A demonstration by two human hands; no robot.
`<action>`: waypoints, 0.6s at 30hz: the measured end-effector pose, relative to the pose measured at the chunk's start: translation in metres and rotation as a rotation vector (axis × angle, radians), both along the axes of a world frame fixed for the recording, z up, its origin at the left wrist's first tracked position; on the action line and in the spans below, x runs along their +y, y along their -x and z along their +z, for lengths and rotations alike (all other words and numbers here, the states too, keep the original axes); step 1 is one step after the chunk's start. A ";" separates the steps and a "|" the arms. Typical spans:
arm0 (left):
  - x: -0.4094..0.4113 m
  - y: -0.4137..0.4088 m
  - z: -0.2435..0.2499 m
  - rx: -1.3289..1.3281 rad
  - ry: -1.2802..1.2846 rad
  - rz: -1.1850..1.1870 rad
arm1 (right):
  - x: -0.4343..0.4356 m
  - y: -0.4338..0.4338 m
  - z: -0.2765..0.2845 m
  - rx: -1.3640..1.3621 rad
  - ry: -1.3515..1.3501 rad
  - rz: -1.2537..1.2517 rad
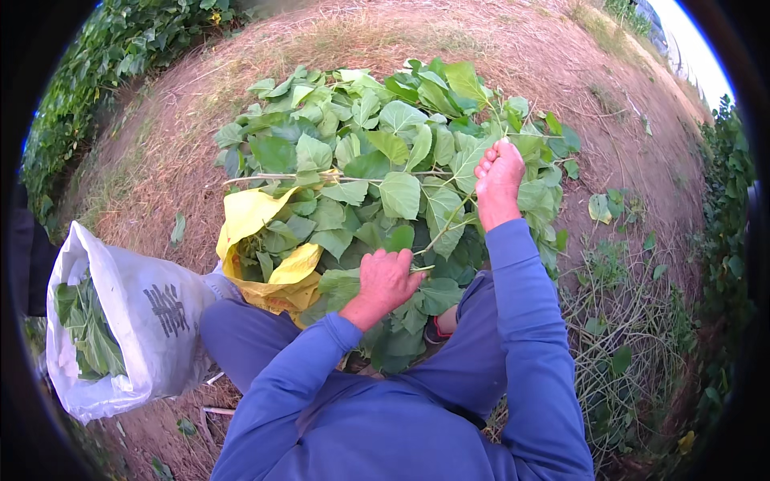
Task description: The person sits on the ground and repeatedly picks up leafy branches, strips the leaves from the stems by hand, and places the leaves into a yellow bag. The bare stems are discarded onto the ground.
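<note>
A broad heap of leafy green branches (361,141) lies on the ground before me and reaches between my knees. My left hand (388,282) is closed around the lower end of a thin green stem (448,225) at the heap's near side. Farther up and to the right, my right hand (500,171) is closed on a thin leafy shoot, its fist raised over the leaves. Whether both hands hold one branch I cannot tell. At the heap's left, a yellow woven plastic sack (252,219) gapes with leaves in its mouth.
A white plastic sack (156,312) with leaves inside stands by my left knee. Stripped thin stems (625,355) lie in a tangle at the right. Leafy plants (138,48) grow at the upper left and along the right edge. Dry straw covers parts of the bare soil.
</note>
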State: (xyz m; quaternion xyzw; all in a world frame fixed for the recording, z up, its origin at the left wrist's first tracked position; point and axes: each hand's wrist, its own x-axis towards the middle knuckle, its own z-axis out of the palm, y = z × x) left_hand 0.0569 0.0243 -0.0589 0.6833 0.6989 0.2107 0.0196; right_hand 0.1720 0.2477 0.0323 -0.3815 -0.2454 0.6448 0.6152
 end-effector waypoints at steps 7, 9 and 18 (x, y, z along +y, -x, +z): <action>0.012 -0.006 -0.020 -0.073 0.089 0.118 | 0.002 -0.006 -0.006 0.011 0.014 0.056; 0.014 -0.007 -0.019 -0.088 0.103 0.160 | -0.001 -0.003 -0.007 0.013 0.015 0.074; 0.009 -0.001 -0.039 -0.083 0.000 0.115 | -0.002 0.000 -0.011 0.024 0.024 0.091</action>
